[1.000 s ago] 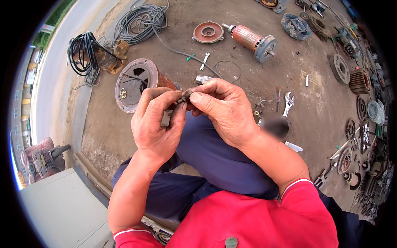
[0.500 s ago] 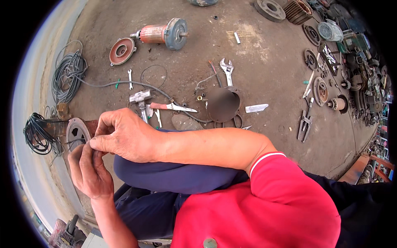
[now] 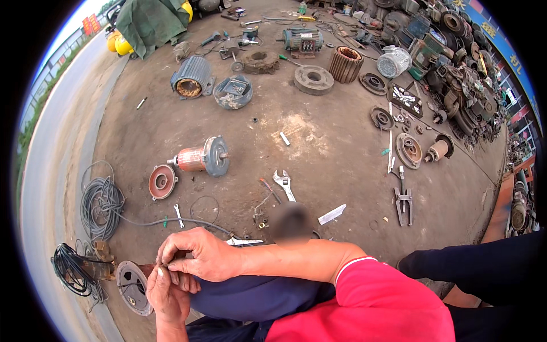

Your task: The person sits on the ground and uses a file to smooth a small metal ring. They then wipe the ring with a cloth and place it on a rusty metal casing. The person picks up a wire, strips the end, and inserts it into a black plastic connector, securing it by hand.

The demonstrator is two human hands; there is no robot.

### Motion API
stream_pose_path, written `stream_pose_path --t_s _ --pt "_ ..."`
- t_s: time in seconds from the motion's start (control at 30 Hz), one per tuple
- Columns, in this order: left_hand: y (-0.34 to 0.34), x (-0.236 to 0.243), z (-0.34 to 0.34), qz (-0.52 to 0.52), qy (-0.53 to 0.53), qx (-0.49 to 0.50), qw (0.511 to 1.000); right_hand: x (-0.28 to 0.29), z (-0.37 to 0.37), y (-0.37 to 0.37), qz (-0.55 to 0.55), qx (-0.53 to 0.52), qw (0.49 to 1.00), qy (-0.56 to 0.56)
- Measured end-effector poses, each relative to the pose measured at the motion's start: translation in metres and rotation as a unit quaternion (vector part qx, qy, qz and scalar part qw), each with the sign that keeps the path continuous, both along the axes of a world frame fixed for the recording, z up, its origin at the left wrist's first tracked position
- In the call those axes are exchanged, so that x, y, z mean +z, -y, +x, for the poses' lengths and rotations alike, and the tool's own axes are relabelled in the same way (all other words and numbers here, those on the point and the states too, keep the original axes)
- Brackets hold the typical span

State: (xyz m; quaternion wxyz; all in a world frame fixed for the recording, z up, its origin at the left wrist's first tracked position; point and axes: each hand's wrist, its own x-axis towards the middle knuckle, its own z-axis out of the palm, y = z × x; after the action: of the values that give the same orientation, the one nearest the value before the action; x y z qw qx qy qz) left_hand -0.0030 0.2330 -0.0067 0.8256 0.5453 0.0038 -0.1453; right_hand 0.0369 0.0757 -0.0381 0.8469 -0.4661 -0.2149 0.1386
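My right hand point(image 3: 209, 255) and my left hand point(image 3: 167, 296) meet at the lower left, above my bent knee. Both have thumb and fingers pinched together at one spot; whatever lies between them is too small or hidden to name. Beside my left hand stands a round metal flange plate point(image 3: 126, 275) with a dark wire across its opening. Beyond the right hand a thin cable runs along the ground, with an open-end wrench point(image 3: 179, 216) near it. Farther out are a red-and-grey motor rotor point(image 3: 191, 159) and a reddish round end cover point(image 3: 162, 182).
An adjustable wrench point(image 3: 284, 186) and a white paper strip point(image 3: 332, 214) lie ahead. Coiled grey cable point(image 3: 101, 208) and black cable point(image 3: 71, 271) are at left. A gear puller point(image 3: 403, 205) lies at right. Motor housings point(image 3: 192, 77) and piled parts point(image 3: 456, 85) stand farther off.
The view has tilted up, so more of the far ground shows and my hands sit lower in the picture. The fingers of both hands stay pinched together, slightly shifted.
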Motion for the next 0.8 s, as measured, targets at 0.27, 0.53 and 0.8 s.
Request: stream_pose_path --t_s 0.27,0.53,0.8 --pt "-0.027 -0.026 0.02 0.21 0.036 0.017 0.977 -0.079 0.017 0.125 0.115 -0.127 0.957 -0.235" --pt "-0.064 -0.019 0.009 0.248 0.015 0.096 0.964 -0.241 -0.029 0.263 -0.741 -0.208 0.603 -0.209" --pt "-0.079 -0.029 0.0 0.281 -0.03 0.108 0.953 -0.331 -0.054 0.265 -0.604 -0.118 0.706 -0.351"
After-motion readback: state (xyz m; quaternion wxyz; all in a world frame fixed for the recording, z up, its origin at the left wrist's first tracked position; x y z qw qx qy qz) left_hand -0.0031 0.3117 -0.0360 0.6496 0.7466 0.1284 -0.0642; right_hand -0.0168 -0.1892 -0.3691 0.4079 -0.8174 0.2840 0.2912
